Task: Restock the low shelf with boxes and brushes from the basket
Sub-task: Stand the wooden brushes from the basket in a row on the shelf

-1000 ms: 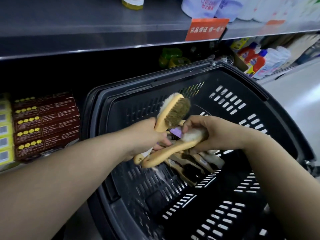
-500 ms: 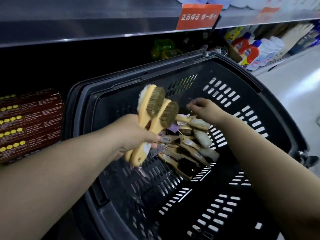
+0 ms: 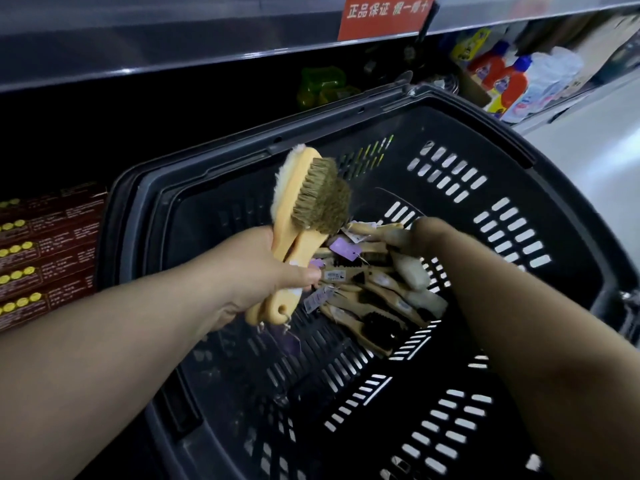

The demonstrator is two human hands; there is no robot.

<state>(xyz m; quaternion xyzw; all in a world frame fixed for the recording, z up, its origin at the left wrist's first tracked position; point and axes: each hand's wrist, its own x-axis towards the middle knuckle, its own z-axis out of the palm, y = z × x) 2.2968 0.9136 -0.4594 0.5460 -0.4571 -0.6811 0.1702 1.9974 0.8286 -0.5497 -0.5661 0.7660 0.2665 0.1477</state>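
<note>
The left hand [image 3: 263,275] has its fingers wrapped round two brushes [image 3: 311,202] by the handles; adding a third could let one slip into the basket [image 3: 519,161]. The right hand [image 3: 429,233], whose fingers I cannot tell as wide or holding, is at the pile [image 3: 374,299] at its 7 o'clock, where tags [image 3: 346,248] may snag.

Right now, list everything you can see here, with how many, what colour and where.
basket: one, black, centre, in front of the shelves.
held brushes: two, pale wood with tan bristles, raised over the basket's left side.
loose brushes: a pile, uncounted, wood with dark or pale bristles, basket floor.
boxes: a stack, dark red with yellow dots, low shelf, left.
sign: one, orange, upper shelf edge.
bottles: several, red and white, far right shelf.
left hand: grips both brush handles.
right hand: reaches into the pile; hold unclear.
</note>
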